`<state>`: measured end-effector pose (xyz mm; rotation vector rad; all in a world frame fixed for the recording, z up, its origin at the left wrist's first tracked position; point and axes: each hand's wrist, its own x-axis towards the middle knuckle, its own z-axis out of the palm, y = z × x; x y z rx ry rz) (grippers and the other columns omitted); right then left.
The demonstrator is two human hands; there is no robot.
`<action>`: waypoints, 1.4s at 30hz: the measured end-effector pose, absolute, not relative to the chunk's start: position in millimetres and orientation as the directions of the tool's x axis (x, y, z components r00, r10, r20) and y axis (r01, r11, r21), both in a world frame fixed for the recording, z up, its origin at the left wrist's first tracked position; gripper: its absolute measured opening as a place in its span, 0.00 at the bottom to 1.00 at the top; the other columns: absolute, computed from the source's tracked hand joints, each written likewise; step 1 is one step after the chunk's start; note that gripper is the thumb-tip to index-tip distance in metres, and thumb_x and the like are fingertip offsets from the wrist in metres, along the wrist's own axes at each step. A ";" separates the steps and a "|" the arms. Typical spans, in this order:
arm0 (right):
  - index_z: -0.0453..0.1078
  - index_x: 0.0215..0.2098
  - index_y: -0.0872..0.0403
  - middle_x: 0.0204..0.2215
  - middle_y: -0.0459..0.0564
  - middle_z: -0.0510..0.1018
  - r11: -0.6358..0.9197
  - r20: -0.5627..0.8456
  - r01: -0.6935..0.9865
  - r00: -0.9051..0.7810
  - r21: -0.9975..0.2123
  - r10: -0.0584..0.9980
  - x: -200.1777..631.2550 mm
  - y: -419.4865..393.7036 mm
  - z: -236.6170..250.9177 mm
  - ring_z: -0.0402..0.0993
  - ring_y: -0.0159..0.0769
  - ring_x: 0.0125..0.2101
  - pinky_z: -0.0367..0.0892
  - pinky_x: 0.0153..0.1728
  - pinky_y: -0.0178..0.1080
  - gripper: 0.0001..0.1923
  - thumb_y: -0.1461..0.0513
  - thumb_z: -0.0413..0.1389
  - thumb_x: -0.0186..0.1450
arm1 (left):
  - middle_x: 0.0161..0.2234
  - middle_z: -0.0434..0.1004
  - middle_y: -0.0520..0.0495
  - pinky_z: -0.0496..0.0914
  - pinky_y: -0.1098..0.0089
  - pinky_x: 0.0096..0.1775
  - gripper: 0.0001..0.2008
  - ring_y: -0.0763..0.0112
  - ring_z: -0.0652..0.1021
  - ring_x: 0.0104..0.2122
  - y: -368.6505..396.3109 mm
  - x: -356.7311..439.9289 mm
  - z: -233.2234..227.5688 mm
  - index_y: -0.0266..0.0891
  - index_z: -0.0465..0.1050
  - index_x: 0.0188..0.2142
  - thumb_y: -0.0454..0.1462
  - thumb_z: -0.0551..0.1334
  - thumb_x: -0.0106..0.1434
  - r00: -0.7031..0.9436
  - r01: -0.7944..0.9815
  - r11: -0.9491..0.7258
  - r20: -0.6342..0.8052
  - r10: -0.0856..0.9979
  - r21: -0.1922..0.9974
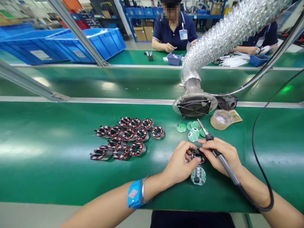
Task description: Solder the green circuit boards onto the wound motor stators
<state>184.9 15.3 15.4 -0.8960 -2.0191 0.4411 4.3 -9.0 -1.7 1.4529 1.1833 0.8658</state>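
My left hand (179,163) is closed around a motor stator (201,158), a ring with red and black windings, held just above the green bench. In my right hand (224,153) lies a soldering iron (224,163), its tip pointing up and away from me. The right thumb and index finger also reach to the top of the stator; what they pinch there is mostly hidden. Just below the hands a round circuit board (198,176) rests with its components upward. Several more green round boards (193,135) are scattered beyond the hands.
Several stators (128,135) stand grouped on the bench (59,177) to the left. A fume extractor (195,107) hangs ahead on a silver duct, beside a round solder container (221,119). The iron's black cable (257,158) loops at the right. Two co-workers sit opposite.
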 end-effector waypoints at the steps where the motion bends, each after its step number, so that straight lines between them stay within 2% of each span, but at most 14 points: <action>1: 0.70 0.40 0.49 0.39 0.48 0.82 0.658 0.563 0.453 -0.344 -0.602 0.752 182.4 13.8 15.6 0.80 0.35 0.36 0.75 0.38 0.38 0.11 0.70 0.58 0.62 | 0.38 0.64 0.49 0.72 0.72 0.33 0.11 0.72 0.71 0.35 -10.3 4.7 -2.3 0.38 0.69 0.39 0.34 0.64 0.56 0.244 0.196 0.028 -0.076 0.967 0.980; 5: 0.70 0.40 0.49 0.36 0.46 0.82 0.601 0.531 0.517 -0.297 -0.609 0.794 179.8 9.7 18.2 0.79 0.33 0.35 0.74 0.38 0.34 0.11 0.70 0.56 0.64 | 0.38 0.65 0.48 0.73 0.71 0.34 0.11 0.70 0.71 0.37 -14.6 7.1 -5.3 0.38 0.70 0.39 0.32 0.64 0.54 0.191 0.115 0.089 -0.110 0.975 0.989; 7: 0.70 0.41 0.49 0.36 0.46 0.81 0.601 0.492 0.529 -0.349 -0.599 0.798 182.7 7.0 21.9 0.79 0.33 0.34 0.74 0.37 0.34 0.11 0.69 0.56 0.64 | 0.38 0.65 0.47 0.73 0.72 0.34 0.12 0.70 0.71 0.38 -16.2 8.1 -6.3 0.38 0.70 0.40 0.31 0.63 0.54 0.174 0.099 0.091 -0.107 0.979 0.991; 12: 0.67 0.49 0.51 0.45 0.52 0.79 0.626 0.363 0.512 -0.524 -0.588 0.770 193.9 -1.8 29.4 0.76 0.38 0.40 0.73 0.42 0.40 0.16 0.66 0.59 0.62 | 0.40 0.66 0.46 0.73 0.71 0.36 0.14 0.69 0.71 0.40 -19.0 9.3 -6.4 0.38 0.69 0.42 0.28 0.59 0.55 0.168 0.117 0.061 -0.081 0.983 0.991; 16: 0.66 0.49 0.50 0.45 0.53 0.78 0.644 0.337 0.528 -0.565 -0.554 0.753 196.8 -3.4 26.2 0.73 0.38 0.36 0.73 0.37 0.42 0.16 0.65 0.58 0.64 | 0.41 0.67 0.45 0.74 0.69 0.38 0.15 0.68 0.72 0.41 -20.0 10.3 -5.5 0.37 0.69 0.42 0.27 0.59 0.54 0.153 0.092 0.092 -0.105 0.983 0.991; 18: 0.66 0.49 0.49 0.45 0.53 0.78 0.642 0.342 0.531 -0.558 -0.553 0.756 196.9 -2.2 23.3 0.72 0.39 0.36 0.73 0.37 0.43 0.15 0.65 0.58 0.64 | 0.41 0.68 0.44 0.74 0.68 0.38 0.14 0.68 0.73 0.41 -20.2 10.9 -5.0 0.36 0.68 0.41 0.28 0.60 0.54 0.144 0.065 0.130 -0.138 0.980 0.989; 24: 0.65 0.46 0.47 0.46 0.52 0.77 0.587 0.296 0.523 -0.538 -0.618 0.790 203.8 3.4 18.2 0.70 0.43 0.46 0.71 0.46 0.48 0.14 0.63 0.60 0.63 | 0.39 0.69 0.46 0.75 0.68 0.39 0.10 0.69 0.75 0.40 -18.6 10.8 -5.8 0.35 0.67 0.38 0.28 0.60 0.55 0.163 0.029 0.193 -0.195 0.967 0.981; 29: 0.65 0.46 0.47 0.46 0.50 0.77 0.586 0.281 0.453 -0.576 -0.671 0.768 208.3 5.2 15.7 0.71 0.41 0.47 0.71 0.46 0.45 0.15 0.62 0.61 0.63 | 0.38 0.69 0.46 0.75 0.69 0.38 0.10 0.70 0.76 0.38 -16.8 9.9 -7.7 0.35 0.68 0.37 0.27 0.60 0.55 0.173 0.006 0.185 -0.183 0.968 0.983; 37: 0.65 0.47 0.47 0.46 0.52 0.77 0.538 0.231 0.496 -0.551 -0.681 0.802 206.0 3.8 16.8 0.72 0.41 0.46 0.71 0.46 0.46 0.16 0.62 0.61 0.62 | 0.38 0.67 0.49 0.76 0.71 0.35 0.06 0.75 0.76 0.33 -16.4 9.3 -10.0 0.35 0.69 0.34 0.29 0.61 0.55 0.185 -0.001 0.128 -0.125 0.975 0.992; 42: 0.66 0.46 0.47 0.45 0.52 0.77 0.513 0.213 0.481 -0.548 -0.711 0.809 206.8 4.8 18.4 0.74 0.40 0.45 0.72 0.45 0.43 0.16 0.61 0.62 0.61 | 0.38 0.67 0.49 0.76 0.72 0.35 0.06 0.74 0.76 0.35 -16.4 7.5 -6.2 0.36 0.69 0.34 0.30 0.62 0.55 0.210 0.037 0.109 -0.115 0.971 0.993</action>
